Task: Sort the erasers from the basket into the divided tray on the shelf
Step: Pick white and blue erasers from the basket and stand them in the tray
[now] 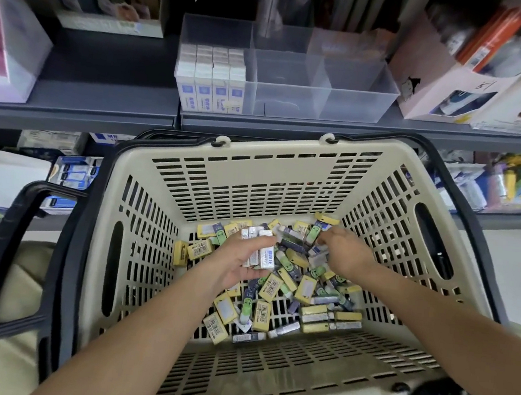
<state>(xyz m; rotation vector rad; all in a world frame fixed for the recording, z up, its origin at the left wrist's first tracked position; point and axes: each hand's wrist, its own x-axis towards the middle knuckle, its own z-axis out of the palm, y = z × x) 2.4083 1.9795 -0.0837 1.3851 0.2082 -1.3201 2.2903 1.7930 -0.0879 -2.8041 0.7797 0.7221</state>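
While the left hand [236, 265] stores, the right hand [346, 257] picks

With fingers [242, 249] curled round a row of white, blue-labelled erasers [263, 250], the left hand hovers over the heap. Right fingers [325, 241] dip among mixed yellow, green and purple erasers [275, 285] in the beige slotted plastic basket [255, 177]; whether they have pinched one I cannot tell. Best to draw only matching white ones, stack them label-aligned, and stop before the grip overfills. Beyond, the clear plastic divided tray [355, 109] on the grey shelf [102, 97] has one compartment packed.
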